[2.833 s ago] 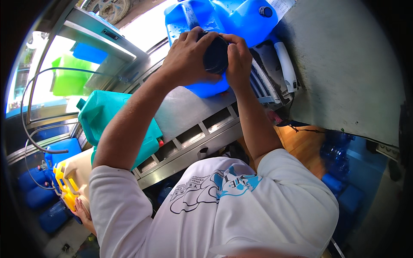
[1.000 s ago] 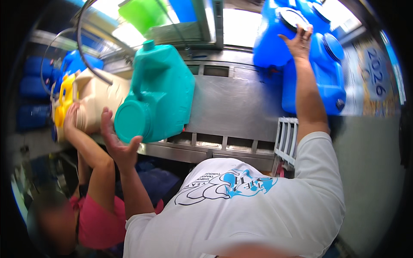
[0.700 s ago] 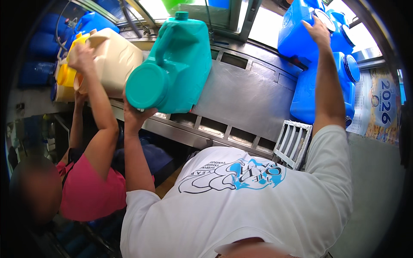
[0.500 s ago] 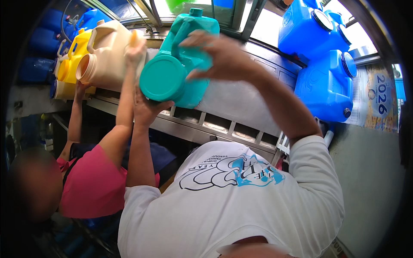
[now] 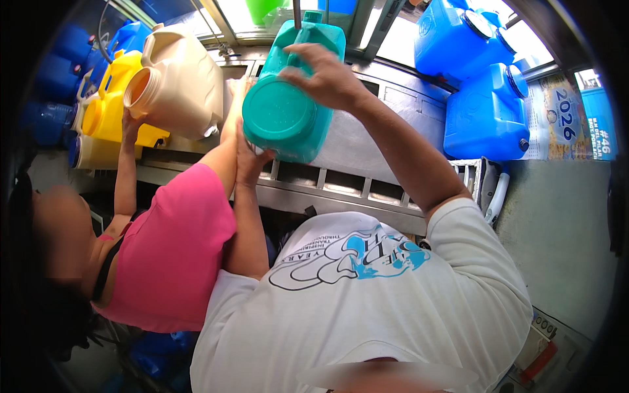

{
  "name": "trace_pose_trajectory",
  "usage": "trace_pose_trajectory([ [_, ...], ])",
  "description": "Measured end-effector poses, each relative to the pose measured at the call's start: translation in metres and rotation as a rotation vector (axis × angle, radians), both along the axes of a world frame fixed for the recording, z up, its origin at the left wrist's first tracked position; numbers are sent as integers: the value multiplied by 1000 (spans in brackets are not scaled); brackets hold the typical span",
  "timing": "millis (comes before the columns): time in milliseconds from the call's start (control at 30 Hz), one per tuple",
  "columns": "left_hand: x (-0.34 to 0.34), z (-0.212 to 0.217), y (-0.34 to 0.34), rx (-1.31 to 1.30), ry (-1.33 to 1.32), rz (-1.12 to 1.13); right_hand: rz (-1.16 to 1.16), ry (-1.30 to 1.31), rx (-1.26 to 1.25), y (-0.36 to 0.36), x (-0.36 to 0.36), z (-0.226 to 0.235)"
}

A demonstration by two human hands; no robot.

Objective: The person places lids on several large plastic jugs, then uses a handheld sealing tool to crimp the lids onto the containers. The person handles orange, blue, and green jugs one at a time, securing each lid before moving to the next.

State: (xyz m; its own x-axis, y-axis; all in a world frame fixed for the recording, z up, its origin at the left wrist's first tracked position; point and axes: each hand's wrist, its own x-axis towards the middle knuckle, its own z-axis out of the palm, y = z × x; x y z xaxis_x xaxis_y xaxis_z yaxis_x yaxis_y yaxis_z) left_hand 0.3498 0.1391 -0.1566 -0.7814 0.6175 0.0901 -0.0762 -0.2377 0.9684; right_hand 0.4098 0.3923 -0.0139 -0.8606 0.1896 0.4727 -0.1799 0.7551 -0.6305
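Observation:
A teal water jug (image 5: 314,128) lies tilted on the metal counter, its wide round lid (image 5: 280,112) facing me and its small cap (image 5: 312,16) at the far end. My left hand (image 5: 250,156) grips the lower edge of the jug by the lid, with part of its fingers hidden underneath. Above the jug's handle, my right hand (image 5: 326,78) is held with thumb and fingers apart, slightly blurred. I cannot tell whether it touches the jug.
To my left a person in a pink top (image 5: 180,255) steadies a lidless beige jug (image 5: 187,85). Beyond it stands a yellow jug (image 5: 118,98). Several blue containers (image 5: 481,121) are stacked at the right. The metal counter (image 5: 377,141) has a slotted front edge.
My right hand has moved slightly left and is closer over the teal jug. In the picture the jugs at the left appear farther right, and the person in pink leans nearer, one arm reaching past mine.

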Motion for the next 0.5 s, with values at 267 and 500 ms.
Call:
trace_pose_trajectory([
  [267,30,-84,1,-202,-231,35,-102,-225,-551,149,-82,-80],
  [500,91,-83,38,-338,-126,155,-144,-244,-534,173,-89,-84],
])
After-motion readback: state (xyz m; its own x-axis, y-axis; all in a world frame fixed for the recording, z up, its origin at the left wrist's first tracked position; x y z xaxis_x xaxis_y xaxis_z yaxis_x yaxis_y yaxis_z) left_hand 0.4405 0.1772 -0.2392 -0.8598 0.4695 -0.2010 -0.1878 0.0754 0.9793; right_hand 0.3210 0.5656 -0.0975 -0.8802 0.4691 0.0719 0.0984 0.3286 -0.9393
